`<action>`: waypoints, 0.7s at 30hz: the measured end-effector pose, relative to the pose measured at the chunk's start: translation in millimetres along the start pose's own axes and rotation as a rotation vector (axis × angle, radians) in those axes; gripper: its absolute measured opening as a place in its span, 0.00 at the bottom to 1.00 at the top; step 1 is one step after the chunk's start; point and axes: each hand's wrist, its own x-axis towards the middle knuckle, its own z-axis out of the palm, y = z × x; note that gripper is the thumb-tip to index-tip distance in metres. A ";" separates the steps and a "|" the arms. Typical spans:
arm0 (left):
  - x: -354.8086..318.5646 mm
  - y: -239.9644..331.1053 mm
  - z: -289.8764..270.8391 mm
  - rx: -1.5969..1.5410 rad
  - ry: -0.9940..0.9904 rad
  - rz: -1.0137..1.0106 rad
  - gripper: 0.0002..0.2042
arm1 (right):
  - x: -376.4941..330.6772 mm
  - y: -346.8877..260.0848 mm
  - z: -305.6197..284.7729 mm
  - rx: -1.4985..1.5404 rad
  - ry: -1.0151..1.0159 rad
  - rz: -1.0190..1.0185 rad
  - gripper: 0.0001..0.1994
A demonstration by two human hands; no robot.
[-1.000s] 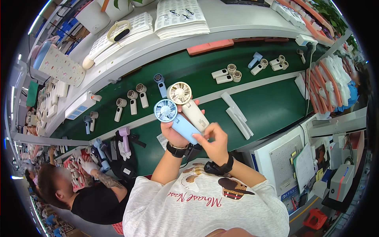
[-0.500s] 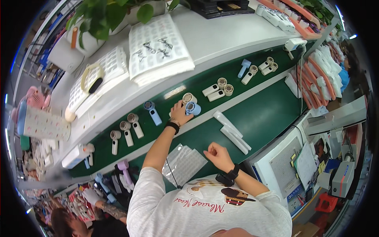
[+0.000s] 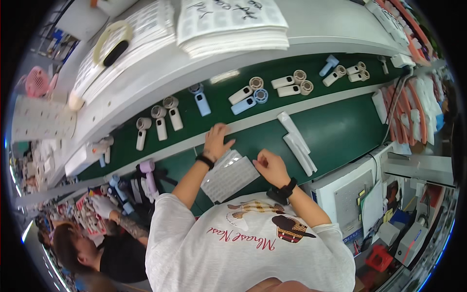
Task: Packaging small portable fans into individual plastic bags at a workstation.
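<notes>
My left hand lies flat with fingers spread on the white rail that splits the green conveyor belt. My right hand is curled, nothing visible in it, at the right edge of a white gridded sheet lying in front of me. Just beyond the rail a light blue hand-held fan and a cream one lie side by side on the belt, apart from both hands.
More cream fans and a pair lie along the far belt. White plastic sleeves lie right of my hands. A shelf with paper stacks rises behind. A co-worker sits lower left; a grey machine stands right.
A second ago both hands held the blue and cream fans together. My left hand set them on the far belt and has drawn back to the rail; my right hand moved toward the sheet.
</notes>
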 end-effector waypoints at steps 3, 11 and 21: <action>-94.2 -3.6 -7.3 0.161 -0.053 -0.113 0.23 | 11.8 15.7 30.4 -0.187 -0.039 -0.109 0.07; -173.0 1.2 30.9 0.184 0.134 -0.241 0.19 | 24.4 49.7 117.4 -0.465 -0.232 -0.608 0.14; -173.9 19.6 -14.0 -0.087 0.164 0.002 0.06 | -5.5 16.7 78.7 0.066 -0.400 -0.271 0.10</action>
